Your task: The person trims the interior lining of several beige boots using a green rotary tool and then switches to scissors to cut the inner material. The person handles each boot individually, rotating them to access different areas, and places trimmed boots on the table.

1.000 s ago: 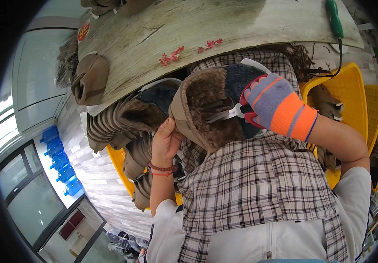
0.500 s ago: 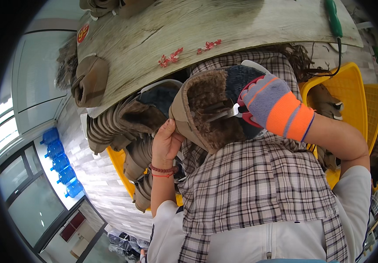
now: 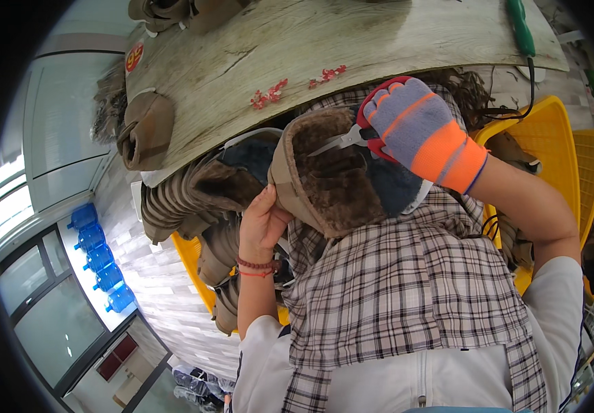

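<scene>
On my lap, over a plaid apron [image 3: 379,289], lies a fur-lined boot upper [image 3: 341,196], tan outside with brown fluff and dark blue-grey fleece within. My left hand [image 3: 264,221], bare and with red bracelets at the wrist, pinches its left edge. Scissors [image 3: 344,142] with red handles are gripped in my right hand [image 3: 422,131], which wears a grey and orange striped glove. Their pale blades point left across the upper part of the fluffy lining. Whether they cut anything, I cannot tell.
A wooden table [image 3: 352,41] stands ahead, bearing a boot upper [image 3: 147,129] and a green-handled corded tool [image 3: 520,27]. Stacked uppers [image 3: 176,199] sit to my left, a yellow basket [image 3: 551,138] to my right. Blue water bottles [image 3: 98,255] line the far-left floor.
My right hand has moved up with the scissors, from the middle of the lining to its upper part. The left hand keeps its hold on the edge.
</scene>
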The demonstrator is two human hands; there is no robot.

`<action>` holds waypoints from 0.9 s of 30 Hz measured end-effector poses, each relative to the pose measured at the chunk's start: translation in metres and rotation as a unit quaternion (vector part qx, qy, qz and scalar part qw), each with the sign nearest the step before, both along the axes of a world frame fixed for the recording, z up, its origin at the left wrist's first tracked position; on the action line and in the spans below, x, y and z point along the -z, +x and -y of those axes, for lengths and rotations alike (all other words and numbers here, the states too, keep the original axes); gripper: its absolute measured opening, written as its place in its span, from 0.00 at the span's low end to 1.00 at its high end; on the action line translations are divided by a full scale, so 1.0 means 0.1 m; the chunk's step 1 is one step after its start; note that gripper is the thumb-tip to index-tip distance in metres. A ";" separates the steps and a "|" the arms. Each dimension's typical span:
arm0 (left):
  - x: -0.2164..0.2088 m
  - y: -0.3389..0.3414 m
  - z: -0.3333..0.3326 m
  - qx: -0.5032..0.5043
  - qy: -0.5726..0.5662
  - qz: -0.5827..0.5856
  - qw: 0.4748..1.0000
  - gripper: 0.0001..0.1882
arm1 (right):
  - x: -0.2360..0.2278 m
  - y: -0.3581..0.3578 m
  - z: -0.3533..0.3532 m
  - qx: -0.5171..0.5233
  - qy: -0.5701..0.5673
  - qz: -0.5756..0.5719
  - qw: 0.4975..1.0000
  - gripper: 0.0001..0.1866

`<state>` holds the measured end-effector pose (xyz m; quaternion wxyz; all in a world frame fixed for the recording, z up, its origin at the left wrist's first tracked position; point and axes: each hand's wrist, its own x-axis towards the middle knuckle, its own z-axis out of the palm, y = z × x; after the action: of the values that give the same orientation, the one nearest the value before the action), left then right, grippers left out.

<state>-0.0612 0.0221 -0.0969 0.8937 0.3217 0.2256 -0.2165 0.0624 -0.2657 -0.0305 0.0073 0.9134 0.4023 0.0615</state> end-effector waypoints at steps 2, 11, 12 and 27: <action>0.01 0.01 -0.02 0.009 -0.008 0.000 1.000 0.19 | 0.05 0.02 -0.04 -0.002 -0.003 0.011 1.000 0.11; 0.01 0.01 -0.03 0.005 -0.010 -0.007 1.000 0.20 | 0.08 0.04 -0.09 0.002 -0.017 -0.009 1.000 0.08; 0.02 0.01 -0.03 0.007 -0.006 -0.007 1.000 0.20 | 0.08 0.04 -0.09 0.009 -0.026 -0.024 0.999 0.08; -1.63 0.44 0.15 -0.138 0.401 0.418 0.804 0.20 | 0.17 -0.14 1.14 0.307 0.230 0.004 0.924 0.16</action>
<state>-0.0175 0.0076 0.0662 0.7135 0.6759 -0.0608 0.1740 0.0484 -0.3802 -0.0480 -0.1827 0.9685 0.0775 0.1505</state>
